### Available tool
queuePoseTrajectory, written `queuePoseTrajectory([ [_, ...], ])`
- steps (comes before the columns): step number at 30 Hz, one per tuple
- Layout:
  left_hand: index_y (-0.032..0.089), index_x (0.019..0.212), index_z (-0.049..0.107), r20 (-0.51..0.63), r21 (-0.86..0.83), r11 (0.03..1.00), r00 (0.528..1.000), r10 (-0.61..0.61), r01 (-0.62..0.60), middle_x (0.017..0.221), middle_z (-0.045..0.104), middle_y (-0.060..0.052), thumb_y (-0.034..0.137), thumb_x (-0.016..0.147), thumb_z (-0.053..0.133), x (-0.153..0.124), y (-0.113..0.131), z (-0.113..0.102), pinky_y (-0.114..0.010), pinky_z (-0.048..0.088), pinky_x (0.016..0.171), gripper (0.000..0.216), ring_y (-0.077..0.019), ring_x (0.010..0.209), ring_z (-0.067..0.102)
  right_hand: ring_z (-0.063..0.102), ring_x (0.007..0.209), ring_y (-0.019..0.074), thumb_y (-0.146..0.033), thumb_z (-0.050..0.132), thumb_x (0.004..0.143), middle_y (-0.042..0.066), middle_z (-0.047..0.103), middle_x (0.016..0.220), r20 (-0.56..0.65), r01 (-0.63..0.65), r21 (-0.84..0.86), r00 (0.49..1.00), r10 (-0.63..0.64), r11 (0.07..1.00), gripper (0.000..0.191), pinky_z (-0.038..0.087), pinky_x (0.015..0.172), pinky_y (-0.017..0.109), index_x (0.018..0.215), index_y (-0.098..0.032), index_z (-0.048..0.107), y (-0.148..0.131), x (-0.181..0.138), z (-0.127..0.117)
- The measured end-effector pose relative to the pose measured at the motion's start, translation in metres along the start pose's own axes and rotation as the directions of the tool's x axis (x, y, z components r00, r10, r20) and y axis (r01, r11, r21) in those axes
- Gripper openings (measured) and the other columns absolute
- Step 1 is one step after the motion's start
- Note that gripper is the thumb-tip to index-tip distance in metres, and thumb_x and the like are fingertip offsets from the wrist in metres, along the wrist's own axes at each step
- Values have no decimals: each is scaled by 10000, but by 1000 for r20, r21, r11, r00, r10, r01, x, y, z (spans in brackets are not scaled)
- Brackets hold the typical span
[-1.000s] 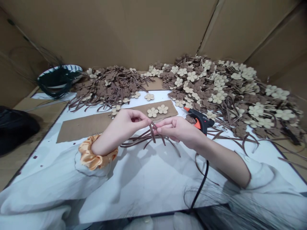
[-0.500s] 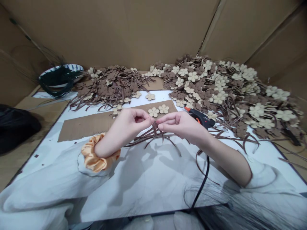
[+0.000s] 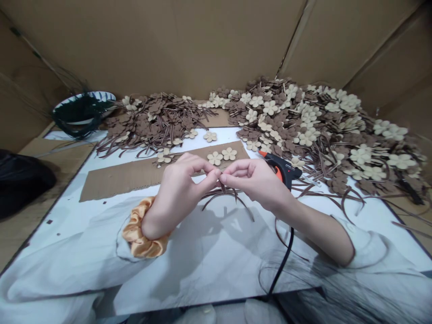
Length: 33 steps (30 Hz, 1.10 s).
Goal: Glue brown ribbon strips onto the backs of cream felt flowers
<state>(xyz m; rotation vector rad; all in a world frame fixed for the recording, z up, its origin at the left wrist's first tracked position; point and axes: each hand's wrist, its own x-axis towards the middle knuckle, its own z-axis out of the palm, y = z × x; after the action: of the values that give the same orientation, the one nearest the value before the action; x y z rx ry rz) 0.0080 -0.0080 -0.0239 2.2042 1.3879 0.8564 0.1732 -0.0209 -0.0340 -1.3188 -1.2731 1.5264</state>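
Over the middle of the table, my left hand [image 3: 185,191] and my right hand [image 3: 259,182] meet fingertip to fingertip. Both pinch a thin brown strip [image 3: 223,186], whose short ends hang below the fingers; the part between the fingertips is hidden. An orange satin scrunchie [image 3: 143,231] circles my left wrist. More loose brown strips lie on the white surface just under the hands. Beyond my fingertips, two cream felt flowers [image 3: 215,158] rest on a flat cardboard strip [image 3: 118,180]. Right behind my right hand lies a black and orange glue gun [image 3: 283,167].
Brown and cream felt flowers form a large pile [image 3: 303,112] at the back right and a smaller pile [image 3: 158,114] at the back left. A bowl [image 3: 104,96] with dark green wire stands far left, near a black bag [image 3: 23,180]. The glue gun's cord [image 3: 285,261] runs toward me.
My left hand has shifted slightly right and turned, its fingertips closer to my right ones. The strip's visible ends are now shorter and turned; both hands still pinch it.
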Motion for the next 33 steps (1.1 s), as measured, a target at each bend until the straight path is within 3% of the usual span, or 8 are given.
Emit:
queuePoseTrajectory([
  [4,196,754,706,130,-79,988,984,-118,129,798,712,1,344,772,572,7,4,-10,-244,429,682,200,-163,745,611,441,408,23,-259,661,701,-27,604,568,9,23,-13,1000,-23,1000,133,276,359,144,693,-134,616,-1,0,-1],
  [8,199,716,706,166,-80,987,978,-126,140,760,709,14,333,751,595,10,6,-14,-233,429,689,178,-153,719,608,552,513,60,-247,663,703,-4,644,616,31,14,-5,999,-14,1000,115,355,422,143,692,-141,620,0,-1,-1],
  [15,192,691,696,152,-37,984,974,-169,177,734,693,8,329,730,603,8,6,-9,-233,427,692,171,-155,712,593,600,579,94,-259,687,684,19,668,656,25,-14,57,1000,13,998,139,458,543,195,730,-141,630,4,1,0],
  [21,184,655,660,94,-38,984,981,-171,175,718,685,7,318,733,575,4,8,-4,-252,432,711,177,-161,701,590,598,601,87,-258,680,692,11,661,671,-7,16,95,1000,-15,995,124,459,553,184,713,-149,624,8,1,3],
  [25,179,675,648,121,-60,981,977,-174,182,740,698,-4,322,756,550,3,8,-4,-266,444,739,191,-175,730,605,576,569,86,-255,664,699,0,639,642,-19,52,75,999,-51,996,111,453,541,191,692,-157,611,6,0,3],
  [29,177,849,691,262,-144,980,960,-99,141,861,711,-37,405,819,486,19,-15,-4,-277,461,756,308,-198,808,619,566,567,89,-241,659,683,15,651,654,-62,39,31,997,-37,999,99,411,485,178,679,-154,611,5,1,-1],
  [33,103,1144,602,256,61,998,966,18,-35,1132,623,-117,327,867,387,51,-60,15,-333,386,937,417,-231,1046,539,448,453,46,-239,640,685,7,639,648,-59,26,-44,998,-28,999,99,295,389,167,680,-143,617,5,3,-5],
])
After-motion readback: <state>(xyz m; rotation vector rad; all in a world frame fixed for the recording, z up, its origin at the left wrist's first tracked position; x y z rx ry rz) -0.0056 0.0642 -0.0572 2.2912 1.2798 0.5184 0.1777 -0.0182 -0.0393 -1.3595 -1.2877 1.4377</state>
